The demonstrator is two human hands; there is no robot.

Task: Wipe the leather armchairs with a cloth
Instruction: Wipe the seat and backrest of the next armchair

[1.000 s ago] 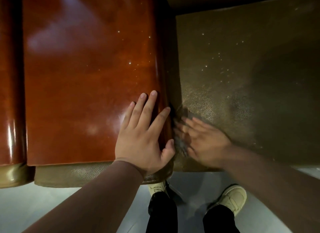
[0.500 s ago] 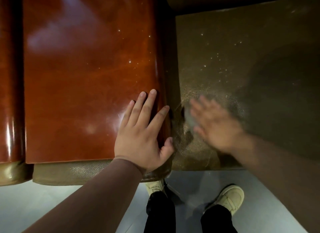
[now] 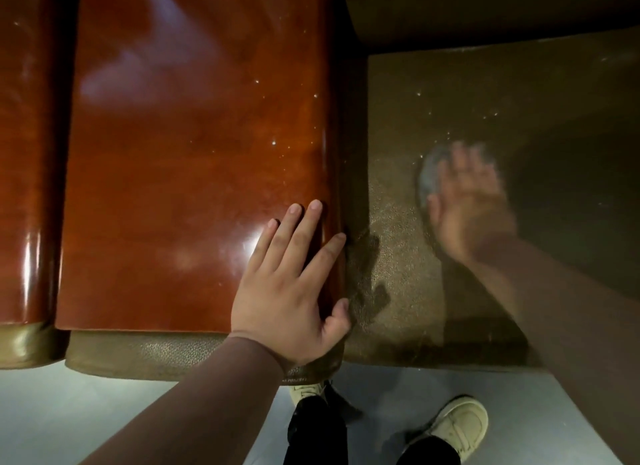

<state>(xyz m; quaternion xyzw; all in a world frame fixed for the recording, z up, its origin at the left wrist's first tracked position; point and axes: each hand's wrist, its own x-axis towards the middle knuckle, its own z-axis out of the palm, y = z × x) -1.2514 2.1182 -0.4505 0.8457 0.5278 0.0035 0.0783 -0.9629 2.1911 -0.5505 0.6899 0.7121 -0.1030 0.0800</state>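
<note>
Right of centre in the frame, the right hand (image 3: 465, 201) lies spread on the olive-brown leather seat (image 3: 433, 101), fingers flat over a small grey cloth (image 3: 428, 177) that peeks out at its upper left edge. The hand is blurred, so the palm seems to press the cloth down in a wiping stroke rather than pinch it; how firmly it is held I cannot tell. Pale specks dot the leather above the hand, which suggests that part is yet to be wiped, while the grainy patch lower down looks damp. Lower centre, the left hand (image 3: 294, 284) rests open and flat, holding nothing, on the glossy reddish-brown armrest (image 3: 194, 146), likely as a brace while the person leans over the chair. Light shoes (image 3: 457, 426) stand on the grey floor (image 3: 69, 412) at the bottom edge, just in front of the seat.
</note>
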